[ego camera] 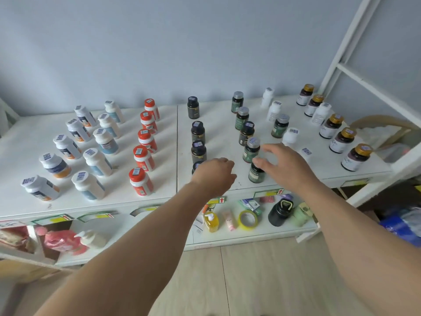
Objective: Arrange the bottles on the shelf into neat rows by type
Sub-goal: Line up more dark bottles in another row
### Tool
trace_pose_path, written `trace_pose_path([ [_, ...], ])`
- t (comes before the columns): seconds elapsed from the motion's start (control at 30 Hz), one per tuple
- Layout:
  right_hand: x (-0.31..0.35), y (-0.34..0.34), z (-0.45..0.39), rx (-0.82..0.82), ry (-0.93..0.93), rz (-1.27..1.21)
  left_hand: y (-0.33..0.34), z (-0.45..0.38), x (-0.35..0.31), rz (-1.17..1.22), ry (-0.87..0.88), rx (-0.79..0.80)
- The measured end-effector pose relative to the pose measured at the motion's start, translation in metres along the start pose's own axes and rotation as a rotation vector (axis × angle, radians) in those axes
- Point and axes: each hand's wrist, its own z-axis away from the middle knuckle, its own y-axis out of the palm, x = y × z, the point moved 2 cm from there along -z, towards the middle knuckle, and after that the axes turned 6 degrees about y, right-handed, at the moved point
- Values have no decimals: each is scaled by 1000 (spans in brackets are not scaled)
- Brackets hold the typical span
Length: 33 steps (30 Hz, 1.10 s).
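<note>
White shelf (223, 124) across mid-frame. Orange-capped white bottles (145, 140) in row, centre-left. Left hand (214, 172) at centre, curled over black bottle (196, 166), grip unclear. Right hand (281, 160), fingers spread, touching green-labelled dark bottle (256, 173).

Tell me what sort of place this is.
Probably a small shop or pharmacy stockroom: rows of supplement bottles with barcode stickers on their caps, price-tag strips along the white shelf edge, and toiletries like the yellow pump bottle on the lower shelf.
</note>
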Motion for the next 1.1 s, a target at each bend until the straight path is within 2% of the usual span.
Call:
trace_pose_path([
  [0.13,-51,12,9,85,20,14,41,1,-25,54,-79,86],
  [0.33,-122,43,-1,212,-50,135,89,-7,-56,113,-239,25],
  [0.47,-146,59,-16,173,-162,185,109,-17,-68,33,-324,-13],
  [0.63,-159,76,-25,-14,-276,159,118,-26,-75,-49,-390,-93],
  [0.73,-162,79,-27,-57,-317,158,121,-26,-75,-44,-409,-136],
  [0.97,-166,81,-27,-62,-315,168,118,-25,-76,-14,-422,-136],
  [1.1,-160,75,-29,52,-247,194,112,-24,-76,33,-415,-103],
])
